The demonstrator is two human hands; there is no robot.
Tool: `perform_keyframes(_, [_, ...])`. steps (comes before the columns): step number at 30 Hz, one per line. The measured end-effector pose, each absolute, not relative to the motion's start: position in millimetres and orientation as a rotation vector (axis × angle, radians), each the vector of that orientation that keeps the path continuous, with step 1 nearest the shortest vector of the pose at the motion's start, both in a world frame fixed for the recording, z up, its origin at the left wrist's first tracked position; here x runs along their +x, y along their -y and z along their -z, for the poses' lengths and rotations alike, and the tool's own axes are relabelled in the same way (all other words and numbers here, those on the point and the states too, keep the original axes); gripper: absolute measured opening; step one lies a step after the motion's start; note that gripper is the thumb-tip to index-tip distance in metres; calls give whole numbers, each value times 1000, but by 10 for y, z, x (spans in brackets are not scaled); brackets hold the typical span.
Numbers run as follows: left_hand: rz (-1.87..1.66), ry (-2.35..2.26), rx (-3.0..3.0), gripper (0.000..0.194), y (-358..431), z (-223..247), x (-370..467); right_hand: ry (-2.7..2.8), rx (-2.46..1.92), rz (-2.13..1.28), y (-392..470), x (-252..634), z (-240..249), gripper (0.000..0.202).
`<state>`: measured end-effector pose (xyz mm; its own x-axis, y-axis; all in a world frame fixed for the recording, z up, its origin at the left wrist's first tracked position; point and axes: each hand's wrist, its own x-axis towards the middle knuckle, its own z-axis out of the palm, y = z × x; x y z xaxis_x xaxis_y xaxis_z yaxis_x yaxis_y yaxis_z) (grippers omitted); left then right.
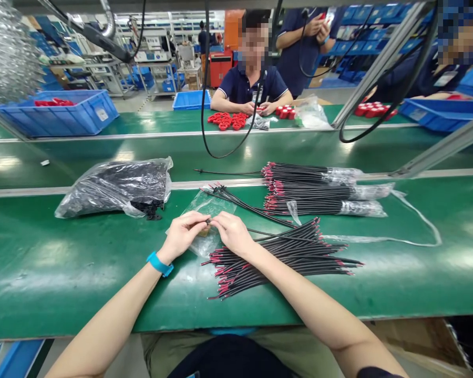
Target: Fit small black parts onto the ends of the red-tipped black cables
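Note:
My left hand [183, 232] and my right hand [232, 231] meet over the green table [63, 262], fingertips pinched together on a small part at the end of a black wire [260, 232]. Under them lies a small clear plastic bag [208, 210]. A loose pile of black wires with red ends [284, 257] lies just right of my right hand. Three bundles of the same wires in clear sleeves [319, 191] lie farther back. A blue band sits on my left wrist.
A clear bag of black parts [114, 186] lies at the left. A blue bin [63, 113] stands at the far left. Across the table a seated person handles red parts [228, 121]. Black cables [220, 105] and slanted metal bars [437, 149] hang overhead.

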<state>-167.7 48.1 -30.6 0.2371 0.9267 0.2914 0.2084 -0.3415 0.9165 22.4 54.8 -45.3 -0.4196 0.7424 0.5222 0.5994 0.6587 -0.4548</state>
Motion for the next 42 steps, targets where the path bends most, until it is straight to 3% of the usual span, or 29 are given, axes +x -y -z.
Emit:
perform_keyframes(5, [-1131, -993, 1974, 20, -492, 339, -1673, 2121, -971, -535, -573, 247, 456, 28])
perform_keyframes(11, [-1170, -1082, 1662, 27, -603, 414, -1740, 2033, -1086, -510, -597, 233, 486, 20])
perform_keyframes(18, [-1112, -981, 1614, 27, -531, 400, -1682, 2114, -1065, -430, -561, 262, 435, 28])
perform_keyframes(24, [-1099, -960, 1626, 27, -508, 384, -1657, 2112, -1054, -551, -564, 251, 416, 32])
perform_keyframes(31, [-1142, -941, 1582, 59, -506, 319, -1666, 2057, -1093, -641, -583, 246, 410, 33])
perform_keyframes(42, [-1140, -950, 1808, 60, -491, 301, -1704, 1874, -1063, -1160, -638, 255, 388, 40])
